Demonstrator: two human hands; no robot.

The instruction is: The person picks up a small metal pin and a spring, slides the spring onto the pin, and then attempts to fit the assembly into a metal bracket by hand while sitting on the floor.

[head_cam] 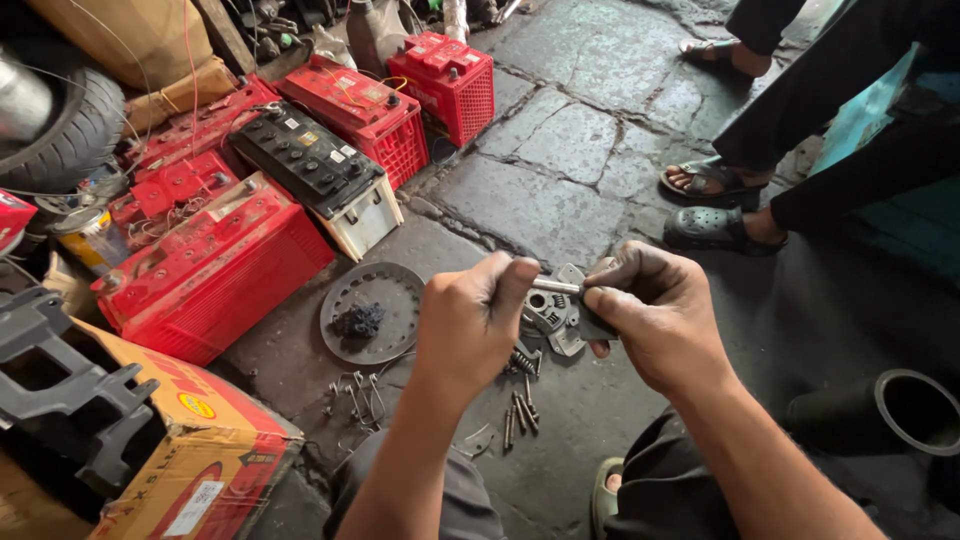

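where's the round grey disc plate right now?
In the head view, the round grey disc plate lies flat on the stone floor, left of the left hand and right of the big red battery, with a dark lump on it.

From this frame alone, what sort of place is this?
Probably a roadside vehicle repair stall: used red batteries and a tyre stand along stone paving, while the left hand and right hand work a metal part over loose bolts.

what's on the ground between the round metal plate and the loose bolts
In the head view, small bent wire clips lie scattered between the round metal plate and the loose bolts.
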